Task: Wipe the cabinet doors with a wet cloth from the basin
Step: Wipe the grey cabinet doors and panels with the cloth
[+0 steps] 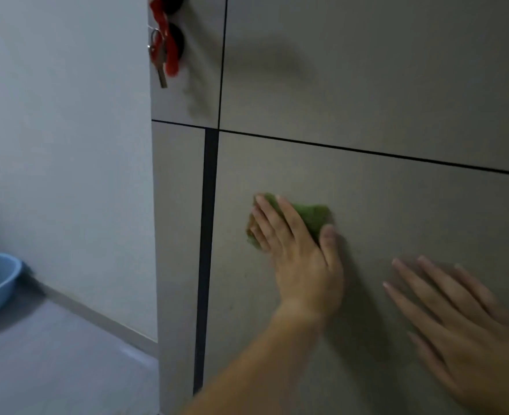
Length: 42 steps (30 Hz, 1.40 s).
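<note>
Currently a green cloth (313, 214) is pressed on the lower cabinet door (397, 211) by the left hand (301, 265) (fingers straight); the right hand (472, 324) is laid flat nearby. What the blue basin (10, 274) holds cannot be told.

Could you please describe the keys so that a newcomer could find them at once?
Start at the grey cabinet and go to its narrow upper-left panel. The keys hang there on a ring, next to a red strap and two black round knobs; nothing else on it is silvery metal.

Matt smooth cabinet door (397, 211), nubby cloth (314, 215)
</note>
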### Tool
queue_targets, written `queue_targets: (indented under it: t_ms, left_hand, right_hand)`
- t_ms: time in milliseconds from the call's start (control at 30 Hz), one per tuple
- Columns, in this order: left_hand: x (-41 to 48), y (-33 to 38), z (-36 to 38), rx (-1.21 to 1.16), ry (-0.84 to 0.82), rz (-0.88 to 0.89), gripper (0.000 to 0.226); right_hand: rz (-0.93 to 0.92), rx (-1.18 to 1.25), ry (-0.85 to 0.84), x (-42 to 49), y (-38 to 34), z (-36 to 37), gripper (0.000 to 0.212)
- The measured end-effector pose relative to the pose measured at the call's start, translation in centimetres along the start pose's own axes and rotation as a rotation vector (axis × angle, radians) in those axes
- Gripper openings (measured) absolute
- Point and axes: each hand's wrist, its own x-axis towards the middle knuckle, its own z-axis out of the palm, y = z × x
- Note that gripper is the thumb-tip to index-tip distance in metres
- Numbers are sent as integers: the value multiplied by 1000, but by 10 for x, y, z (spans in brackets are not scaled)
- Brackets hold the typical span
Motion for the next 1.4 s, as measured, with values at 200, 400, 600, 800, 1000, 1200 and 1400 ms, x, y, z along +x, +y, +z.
queue_targets:
  t_ms: [200, 400, 600, 800, 1000, 1200, 1400]
  left_hand:
    - [85, -28, -35, 109, 63, 41, 70]
    - [-1, -42, -13, 110, -92, 200, 68]
    - [41, -7, -15, 192, -27, 383, 65]
    - [-14, -14, -2, 315, -228, 620, 66]
    - [17, 36, 5, 259, -144, 716, 62]
    - [-30, 12, 16, 394, -242, 924, 57]
    - [-11, 90, 37, 326, -116, 966, 58]
  right_hand:
    - [67, -72, 31, -1, -10, 11, 60]
    - [127, -46, -2, 0, -16, 8, 65]
    - [423, -116, 60, 32, 16, -8, 64]
    - [415, -131, 39, 27, 13, -4, 65]
    - [574, -107, 117, -3, 33, -15, 69]
    - [581, -166, 96, -65, 37, -8, 66]
    - [555, -106, 121, -68, 39, -10, 64]
